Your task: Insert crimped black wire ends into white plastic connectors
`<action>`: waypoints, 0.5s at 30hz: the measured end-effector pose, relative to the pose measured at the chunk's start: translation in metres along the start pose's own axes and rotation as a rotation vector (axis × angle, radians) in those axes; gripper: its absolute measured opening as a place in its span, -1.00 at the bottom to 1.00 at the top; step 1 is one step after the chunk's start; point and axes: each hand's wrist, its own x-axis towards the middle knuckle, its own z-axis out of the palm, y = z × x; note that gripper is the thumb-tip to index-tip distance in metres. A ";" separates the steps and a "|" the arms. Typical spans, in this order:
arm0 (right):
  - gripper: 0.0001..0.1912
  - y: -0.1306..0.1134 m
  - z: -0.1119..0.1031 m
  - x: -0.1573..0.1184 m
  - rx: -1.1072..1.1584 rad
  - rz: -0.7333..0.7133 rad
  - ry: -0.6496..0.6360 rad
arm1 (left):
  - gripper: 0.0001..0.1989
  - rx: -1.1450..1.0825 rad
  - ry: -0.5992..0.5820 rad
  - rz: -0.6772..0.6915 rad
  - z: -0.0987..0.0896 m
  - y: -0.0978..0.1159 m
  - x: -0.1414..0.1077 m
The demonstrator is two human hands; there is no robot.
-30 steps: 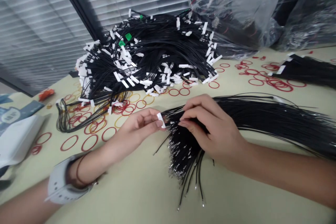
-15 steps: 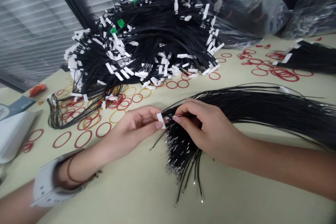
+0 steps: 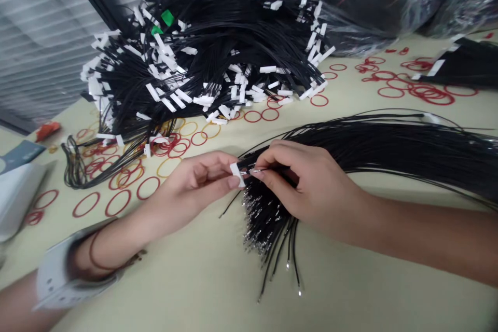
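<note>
A small white connector [image 3: 237, 174] is pinched between the thumb and fingers of my left hand [image 3: 198, 187]. Just to its right, my right hand [image 3: 311, 181] pinches the metal-tipped end of a black wire [image 3: 253, 171], close against the connector. Whether the tip is inside the connector cannot be made out. Beneath and beside my right hand lies a thick bundle of black wires [image 3: 412, 148], its silvery tips fanned out below my fingers and its length running off to the right.
A big heap of black cables with white connectors [image 3: 233, 36] lies at the back. Red rubber bands [image 3: 428, 92] and yellow ones are scattered around it. Plastic bags [image 3: 361, 5] stand back right, a cable bundle [image 3: 467, 65] at right, a white object [image 3: 19, 197] at left.
The wire tip in my right hand is nearer the white connector. The whole view has shifted slightly, with the cable heap now higher in the picture.
</note>
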 end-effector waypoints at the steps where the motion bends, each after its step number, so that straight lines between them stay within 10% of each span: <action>1: -0.90 0.000 0.000 0.000 -0.004 -0.003 -0.001 | -0.90 -0.007 -0.005 0.000 0.000 0.000 0.000; 15: -0.92 0.001 -0.001 0.000 -0.009 -0.061 0.013 | -0.92 -0.006 -0.024 -0.007 -0.001 -0.001 0.000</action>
